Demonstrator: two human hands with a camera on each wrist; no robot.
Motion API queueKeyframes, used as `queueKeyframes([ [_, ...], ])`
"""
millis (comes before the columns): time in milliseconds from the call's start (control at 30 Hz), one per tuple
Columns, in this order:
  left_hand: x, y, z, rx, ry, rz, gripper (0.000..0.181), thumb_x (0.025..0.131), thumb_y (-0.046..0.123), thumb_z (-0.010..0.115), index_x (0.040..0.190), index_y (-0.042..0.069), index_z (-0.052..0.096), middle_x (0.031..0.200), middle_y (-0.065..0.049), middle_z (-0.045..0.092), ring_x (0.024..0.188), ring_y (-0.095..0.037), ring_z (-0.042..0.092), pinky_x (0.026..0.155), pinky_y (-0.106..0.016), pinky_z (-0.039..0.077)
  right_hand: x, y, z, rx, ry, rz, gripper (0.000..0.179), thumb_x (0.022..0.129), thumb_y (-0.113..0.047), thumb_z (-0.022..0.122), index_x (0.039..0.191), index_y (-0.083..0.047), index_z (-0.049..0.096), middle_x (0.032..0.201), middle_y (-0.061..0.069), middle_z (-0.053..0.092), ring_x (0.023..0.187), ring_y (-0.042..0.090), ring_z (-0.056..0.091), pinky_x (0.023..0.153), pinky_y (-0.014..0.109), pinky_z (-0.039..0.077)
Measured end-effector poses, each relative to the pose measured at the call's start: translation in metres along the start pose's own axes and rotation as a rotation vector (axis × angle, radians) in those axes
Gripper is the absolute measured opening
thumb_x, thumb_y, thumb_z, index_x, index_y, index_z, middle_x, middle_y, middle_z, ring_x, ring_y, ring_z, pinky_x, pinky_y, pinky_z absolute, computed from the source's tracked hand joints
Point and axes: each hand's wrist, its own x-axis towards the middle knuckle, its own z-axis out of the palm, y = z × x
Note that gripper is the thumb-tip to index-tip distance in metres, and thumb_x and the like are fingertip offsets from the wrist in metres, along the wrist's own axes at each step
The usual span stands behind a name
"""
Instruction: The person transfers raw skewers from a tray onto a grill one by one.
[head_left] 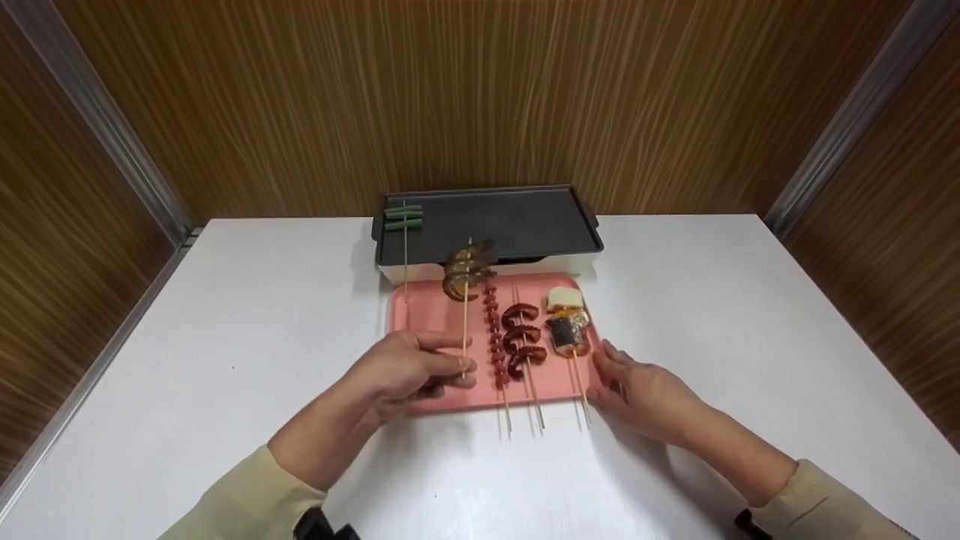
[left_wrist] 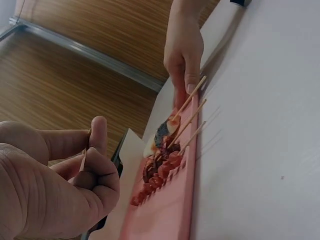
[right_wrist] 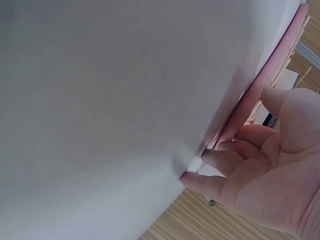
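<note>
My left hand (head_left: 409, 367) pinches the bare lower end of a shrimp skewer (head_left: 466, 274). The shrimp hang over the back of the pink tray (head_left: 435, 401), near the griddle's front edge. In the left wrist view only a bit of stick shows between the fingertips. At the tray's right front corner, my right hand (head_left: 649, 394) holds the rim, thumb on one side and fingers on the other. On the tray lie a skewer of small red pieces (head_left: 495, 337), a skewer of dark red octopus-like curls (head_left: 523, 337) and one with a fish-like chunk (head_left: 568, 330).
Behind the tray stands a black griddle (head_left: 510, 217) on a pale base. A skewer of green pieces (head_left: 403, 217) lies on its left side, stick reaching over the front edge. A white table (head_left: 247, 315) surrounds them, with wood-grain panels (head_left: 480, 97) behind and beside.
</note>
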Motion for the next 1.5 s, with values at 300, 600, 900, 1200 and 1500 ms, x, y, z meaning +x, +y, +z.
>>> queueKeyframes([
  [300,0.032,0.030,-0.011,-0.022,0.036,0.045,0.041,0.099,-0.002,0.071,0.139,-0.001,0.066,0.098,-0.013,0.080,0.075,-0.012,0.076,0.056,-0.019,0.048,0.000,-0.006,0.001,-0.017,0.006,-0.019,0.068,0.107,-0.037,0.065,0.156,0.006,0.045,0.165,0.024,0.036,0.136,0.049,0.054,0.107,0.057,0.049],
  [600,0.075,0.047,-0.017,-0.039,0.062,0.057,0.045,0.103,-0.001,0.066,0.147,-0.001,0.060,0.089,-0.004,0.078,0.075,-0.009,0.074,0.060,-0.020,0.045,-0.001,-0.005,0.000,-0.022,-0.016,0.018,0.069,0.108,-0.039,0.063,0.158,0.003,0.043,0.167,0.022,0.033,0.141,0.047,0.050,0.110,0.057,0.047],
  [900,0.111,0.039,-0.019,-0.060,0.112,0.003,0.044,0.105,0.002,0.062,0.149,0.000,0.058,0.092,-0.004,0.077,0.078,-0.011,0.073,0.066,-0.023,0.044,-0.002,-0.005,0.004,0.000,-0.001,-0.010,0.067,0.108,-0.038,0.063,0.157,0.003,0.044,0.166,0.024,0.036,0.138,0.048,0.052,0.109,0.057,0.047],
  [1200,0.121,0.038,-0.020,-0.038,0.133,-0.020,0.046,0.107,0.004,0.061,0.152,0.001,0.054,0.106,-0.008,0.076,0.079,-0.010,0.072,0.066,-0.025,0.042,-0.002,-0.005,0.002,0.006,0.015,-0.023,0.066,0.107,-0.036,0.065,0.155,0.005,0.047,0.165,0.024,0.038,0.131,0.049,0.058,0.106,0.058,0.050],
  [1500,0.125,0.038,-0.016,-0.035,0.156,-0.026,0.045,0.106,0.004,0.061,0.151,0.000,0.055,0.095,-0.007,0.077,0.078,-0.010,0.072,0.064,-0.024,0.044,-0.002,-0.002,-0.001,-0.003,0.000,0.010,0.068,0.108,-0.039,0.063,0.158,0.002,0.044,0.167,0.023,0.035,0.138,0.048,0.053,0.109,0.058,0.047],
])
